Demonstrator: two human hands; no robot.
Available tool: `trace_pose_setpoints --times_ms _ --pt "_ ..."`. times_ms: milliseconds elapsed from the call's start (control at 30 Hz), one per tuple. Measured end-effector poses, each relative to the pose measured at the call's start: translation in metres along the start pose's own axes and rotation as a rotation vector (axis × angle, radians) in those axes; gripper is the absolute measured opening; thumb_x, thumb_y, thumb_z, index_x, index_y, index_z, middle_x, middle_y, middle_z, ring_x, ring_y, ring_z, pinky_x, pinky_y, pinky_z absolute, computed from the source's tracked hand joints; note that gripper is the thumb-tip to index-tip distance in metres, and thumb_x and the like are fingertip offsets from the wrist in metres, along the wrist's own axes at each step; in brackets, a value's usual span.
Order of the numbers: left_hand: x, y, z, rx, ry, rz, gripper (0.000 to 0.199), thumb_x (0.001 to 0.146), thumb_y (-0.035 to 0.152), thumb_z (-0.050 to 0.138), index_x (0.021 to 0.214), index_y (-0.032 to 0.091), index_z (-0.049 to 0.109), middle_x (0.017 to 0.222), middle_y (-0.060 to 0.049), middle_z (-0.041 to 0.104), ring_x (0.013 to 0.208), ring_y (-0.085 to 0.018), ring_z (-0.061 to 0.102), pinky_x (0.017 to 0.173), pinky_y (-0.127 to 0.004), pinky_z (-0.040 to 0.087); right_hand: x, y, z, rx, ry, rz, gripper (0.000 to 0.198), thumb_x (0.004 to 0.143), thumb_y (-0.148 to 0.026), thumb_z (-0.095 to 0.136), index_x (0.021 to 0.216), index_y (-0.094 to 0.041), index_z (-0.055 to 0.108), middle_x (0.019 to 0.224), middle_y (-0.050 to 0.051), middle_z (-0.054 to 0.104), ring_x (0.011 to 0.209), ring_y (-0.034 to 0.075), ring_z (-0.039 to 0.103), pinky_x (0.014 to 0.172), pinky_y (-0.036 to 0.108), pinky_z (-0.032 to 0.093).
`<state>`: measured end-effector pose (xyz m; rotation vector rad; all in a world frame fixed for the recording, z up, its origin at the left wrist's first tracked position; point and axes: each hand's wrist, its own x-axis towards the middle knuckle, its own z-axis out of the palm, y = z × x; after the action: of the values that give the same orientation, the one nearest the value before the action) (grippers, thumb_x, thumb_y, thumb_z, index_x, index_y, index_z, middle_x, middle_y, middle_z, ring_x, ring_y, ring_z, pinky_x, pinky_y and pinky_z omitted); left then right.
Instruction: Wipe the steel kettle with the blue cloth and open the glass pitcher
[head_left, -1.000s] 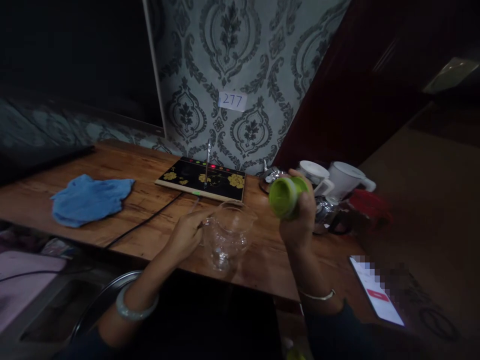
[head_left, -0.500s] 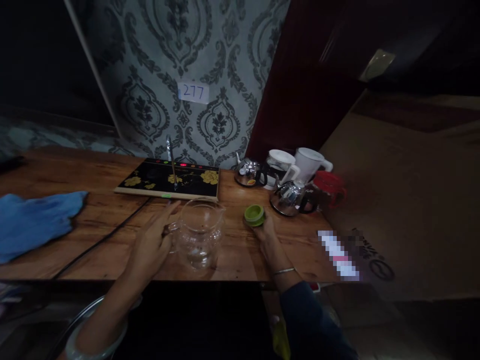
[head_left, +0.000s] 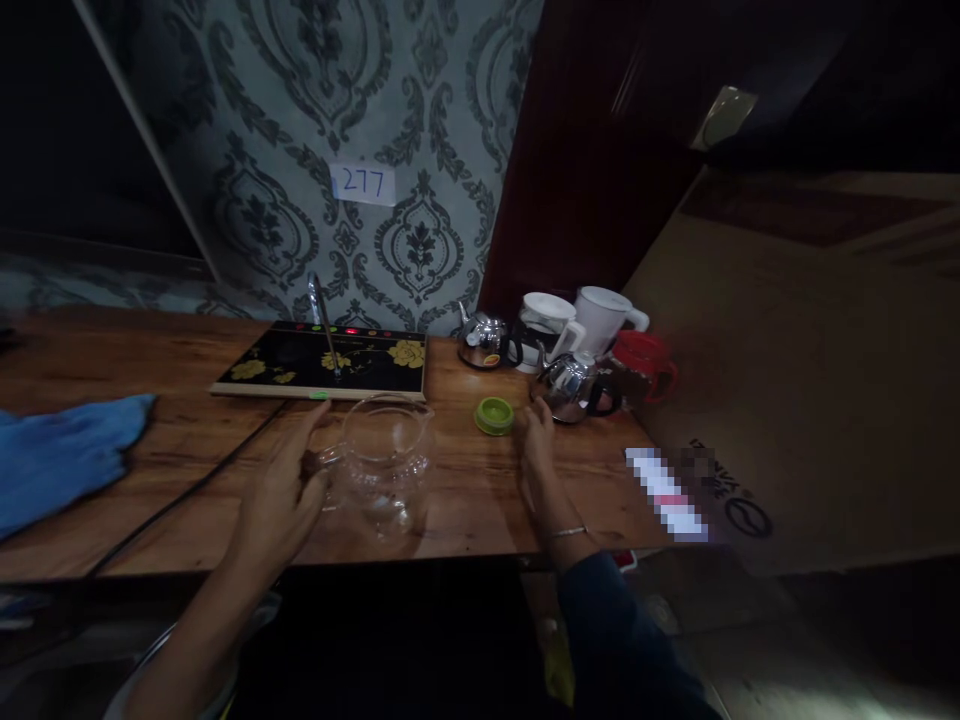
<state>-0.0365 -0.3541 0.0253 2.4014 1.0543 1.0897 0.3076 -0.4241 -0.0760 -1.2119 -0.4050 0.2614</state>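
A clear glass pitcher [head_left: 384, 468] stands on the wooden table [head_left: 480, 490] near its front edge. My left hand [head_left: 289, 485] rests against the pitcher's left side, at its handle, with the fingers loosely around it. A small green lid [head_left: 494, 415] lies flat on the table to the pitcher's right. Just right of that lid is my right hand [head_left: 537, 440], empty, its fingers a little apart and resting on the wood.
A black induction plate with gold flowers [head_left: 322, 372] and an upright spout sits at the back. Steel kettles [head_left: 574, 387], white jugs [head_left: 600, 312] and a red cup [head_left: 645, 362] crowd the right corner. A blue cloth [head_left: 60, 455] lies left; a black cord crosses the tabletop.
My right hand lowered the green lid from the air to the table, let it go and drew slightly right. The view swung to the right. My left hand stayed at the pitcher.
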Motion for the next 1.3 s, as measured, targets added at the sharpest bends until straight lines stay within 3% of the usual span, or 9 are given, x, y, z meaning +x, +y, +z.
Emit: trace_pose_setpoints --times_ms 100,233,300,367,533,700,967,1133,1300 --pt "-0.002 -0.001 -0.001 -0.045 -0.026 -0.029 0.062 0.078 0.024 0.046 0.141 0.020 0.047 0.122 -0.008 0.066 0.090 -0.020 0.066 0.087 -0.037 0.055 -0.049 -0.022 -0.003 -0.086 -0.076 -0.057 0.037 0.075 -0.035 0.063 0.109 -0.020 0.065 0.114 0.006 0.068 0.101 0.018 0.062 0.087 0.031 0.049" --pt "-0.005 -0.007 -0.005 -0.160 -0.135 -0.105 0.065 0.073 0.022 0.047 0.138 0.021 0.050 0.109 -0.004 0.071 0.074 -0.015 0.065 0.067 -0.026 0.054 -0.135 -0.055 -0.004 -0.181 -0.543 0.017 0.022 0.086 -0.037 0.058 0.079 -0.020 0.069 0.065 0.000 0.064 0.057 0.013 0.058 0.054 0.023 0.046" --pt "-0.006 -0.009 -0.007 -0.202 -0.174 -0.131 0.063 0.072 0.022 0.048 0.134 0.021 0.054 0.107 -0.004 0.072 0.079 -0.016 0.067 0.071 -0.027 0.055 -0.168 -0.068 -0.002 -0.225 -0.779 -0.001 0.021 0.088 -0.034 0.057 0.078 -0.021 0.070 0.066 0.000 0.065 0.059 0.014 0.060 0.055 0.023 0.046" --pt "-0.009 -0.010 -0.008 -0.239 -0.202 -0.128 0.058 0.072 0.024 0.050 0.129 0.020 0.059 0.114 -0.005 0.072 0.093 -0.020 0.068 0.081 -0.031 0.056 -0.186 -0.073 0.004 -0.256 -0.863 -0.017 0.015 0.086 -0.031 0.060 0.086 -0.023 0.072 0.080 0.002 0.069 0.071 0.016 0.065 0.058 0.023 0.049" --pt "-0.019 -0.010 -0.008 -0.259 -0.220 -0.127 0.054 0.076 0.029 0.053 0.129 0.019 0.058 0.123 -0.007 0.069 0.107 -0.023 0.067 0.091 -0.034 0.054 -0.181 -0.062 0.027 -0.275 -0.787 -0.033 0.012 0.084 -0.029 0.060 0.083 -0.022 0.070 0.081 0.002 0.070 0.078 0.017 0.066 0.069 0.026 0.052" --pt "-0.030 -0.008 -0.012 -0.355 -0.207 -0.250 0.063 0.074 0.037 0.065 0.132 0.020 0.050 0.120 -0.010 0.067 0.094 -0.021 0.069 0.075 -0.032 0.058 -0.166 -0.047 0.041 -0.277 -0.666 0.021 0.017 0.080 -0.031 0.065 0.094 -0.022 0.068 0.095 0.004 0.070 0.085 0.019 0.066 0.075 0.029 0.055" --pt "-0.019 -0.014 -0.006 -0.487 -0.159 -0.280 0.026 0.075 0.040 0.063 0.090 0.019 0.063 0.085 -0.004 0.068 0.080 -0.020 0.066 0.072 -0.033 0.055 -0.182 -0.023 0.046 -0.222 -0.694 -0.013 0.065 0.080 -0.031 0.070 0.141 -0.029 0.049 0.147 0.009 0.048 0.127 0.027 0.053 0.103 0.043 0.048" --pt "-0.019 -0.006 0.010 -0.479 -0.142 -0.244 0.022 0.077 0.033 0.060 0.094 0.020 0.065 0.089 -0.005 0.070 0.079 -0.019 0.066 0.069 -0.030 0.056 -0.173 -0.016 0.062 -0.164 -0.724 -0.036 0.084 0.071 -0.036 0.079 0.146 -0.029 0.043 0.147 0.008 0.050 0.136 0.032 0.046 0.109 0.047 0.043" --pt "-0.023 -0.001 0.015 -0.514 -0.198 -0.175 0.023 0.079 0.034 0.061 0.097 0.022 0.069 0.094 -0.005 0.073 0.082 -0.019 0.068 0.072 -0.031 0.057 -0.153 -0.014 0.084 -0.008 -0.847 0.051 0.091 0.072 -0.043 0.079 0.151 -0.029 0.035 0.143 0.010 0.054 0.130 0.030 0.053 0.106 0.047 0.046"
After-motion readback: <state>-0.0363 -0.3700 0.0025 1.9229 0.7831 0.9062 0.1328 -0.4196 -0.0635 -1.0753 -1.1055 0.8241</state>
